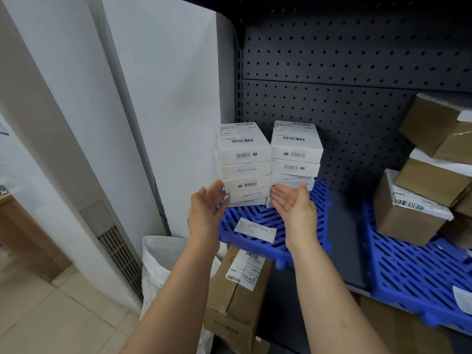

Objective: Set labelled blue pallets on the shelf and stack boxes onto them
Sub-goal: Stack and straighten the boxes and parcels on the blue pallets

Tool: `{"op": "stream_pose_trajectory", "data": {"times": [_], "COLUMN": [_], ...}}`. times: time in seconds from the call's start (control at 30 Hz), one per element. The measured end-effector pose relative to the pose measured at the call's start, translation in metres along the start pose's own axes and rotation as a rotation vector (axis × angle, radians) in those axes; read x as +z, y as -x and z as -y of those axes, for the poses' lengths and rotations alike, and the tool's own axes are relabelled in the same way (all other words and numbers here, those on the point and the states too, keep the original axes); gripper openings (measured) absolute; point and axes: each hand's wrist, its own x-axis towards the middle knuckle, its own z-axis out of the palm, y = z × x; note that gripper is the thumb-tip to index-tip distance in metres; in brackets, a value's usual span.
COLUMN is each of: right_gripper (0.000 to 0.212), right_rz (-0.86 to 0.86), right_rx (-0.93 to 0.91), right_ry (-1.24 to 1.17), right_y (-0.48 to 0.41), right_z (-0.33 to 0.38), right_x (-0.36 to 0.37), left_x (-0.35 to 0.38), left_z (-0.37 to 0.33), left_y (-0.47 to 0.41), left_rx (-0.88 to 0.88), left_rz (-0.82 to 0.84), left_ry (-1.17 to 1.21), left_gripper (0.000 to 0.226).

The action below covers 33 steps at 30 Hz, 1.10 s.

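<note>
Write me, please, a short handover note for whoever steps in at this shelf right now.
Left hand: open, fingertips against the lower boxes of the left white stack.
Right hand: open, palm up, fingertips at the bottom of the right white stack.
Done: both stacks stand side by side on the left blue pallet, which carries a paper label. The right blue pallet holds a loose pile of brown boxes. Both pallets sit on the shelf.
Left: a brown carton below the shelf probably needs stacking; the brown pile looks tilted.
</note>
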Motion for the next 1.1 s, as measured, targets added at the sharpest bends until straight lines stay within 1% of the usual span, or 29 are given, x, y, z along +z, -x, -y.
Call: {"op": "stream_pose_trajectory", "data": {"times": [0.1, 0.2, 0.3, 0.4, 0.53, 0.6, 0.77, 0.93, 1.1], "right_gripper": [0.06, 0.062, 0.063, 0.059, 0.048, 0.048, 0.047, 0.052, 0.052], "right_rz": [0.012, 0.044, 0.063, 0.0, -0.073, -0.041, 0.158, 0.187, 0.255], "right_rx": [0.009, 0.04, 0.042, -0.007, -0.082, -0.076, -0.084, -0.073, -0.056], "right_ry": [0.023, -0.003, 0.011, 0.091, 0.123, 0.106, 0.12, 0.122, 0.131], "right_y": [0.001, 0.0, -0.001, 0.003, 0.009, 0.009, -0.001, -0.003, 0.001], "right_z": [0.001, 0.003, 0.005, 0.002, -0.006, -0.009, -0.01, -0.007, -0.003], "right_x": [-0.003, -0.009, -0.012, -0.007, 0.002, 0.003, 0.0, -0.004, -0.006], "left_x": [0.002, 0.003, 0.005, 0.006, 0.005, 0.005, 0.003, 0.006, 0.002], "left_z": [0.0, -0.002, 0.002, 0.003, 0.003, 0.003, 0.005, 0.005, 0.007], "left_y": [-0.001, -0.001, 0.001, 0.004, 0.006, 0.007, 0.01, 0.011, 0.013], "left_rx": [-0.018, -0.047, -0.041, -0.026, -0.022, -0.03, -0.021, -0.008, 0.025], "left_rz": [-0.005, -0.021, -0.025, -0.035, -0.035, -0.033, 0.008, -0.001, -0.006], "left_ry": [0.012, 0.036, 0.017, 0.01, -0.006, -0.01, -0.037, -0.09, -0.185], "left_gripper": [0.046, 0.044, 0.045, 0.045, 0.046, 0.046, 0.048, 0.045, 0.046]}}
